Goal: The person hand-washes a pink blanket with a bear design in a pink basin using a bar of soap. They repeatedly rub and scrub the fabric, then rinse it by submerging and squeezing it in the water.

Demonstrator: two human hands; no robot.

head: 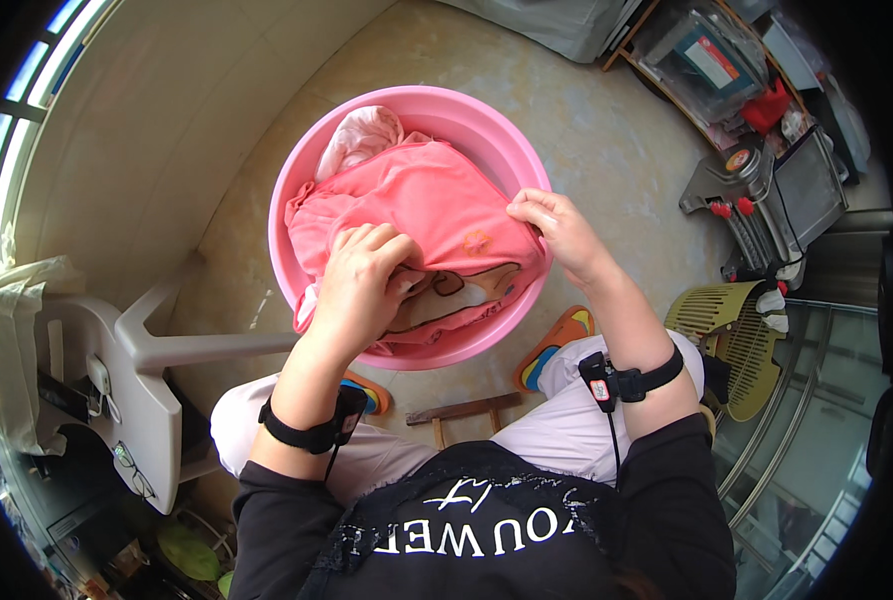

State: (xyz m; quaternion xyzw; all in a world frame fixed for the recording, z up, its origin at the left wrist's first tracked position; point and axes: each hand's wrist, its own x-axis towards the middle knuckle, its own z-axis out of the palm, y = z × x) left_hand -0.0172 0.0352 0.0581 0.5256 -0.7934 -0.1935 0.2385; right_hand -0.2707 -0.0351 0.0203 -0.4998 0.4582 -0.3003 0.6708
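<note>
A pink plastic basin stands on the floor between my feet. Coral-pink cloth with a printed pattern near its lower part lies in it, spread over the near side. My left hand is closed on a bunched part of this cloth at the left. The cloth's right edge, close to the basin's rim, is pinched between the thumb and fingers of my right hand. A paler pink bundled cloth rests against the basin's far left wall.
A grey plastic chair with eyeglasses on it stands left, one leg reaching toward the basin. Part of a wooden stool shows between my legs. At right are a yellow-green slatted basket, a metal appliance and a filled shelf.
</note>
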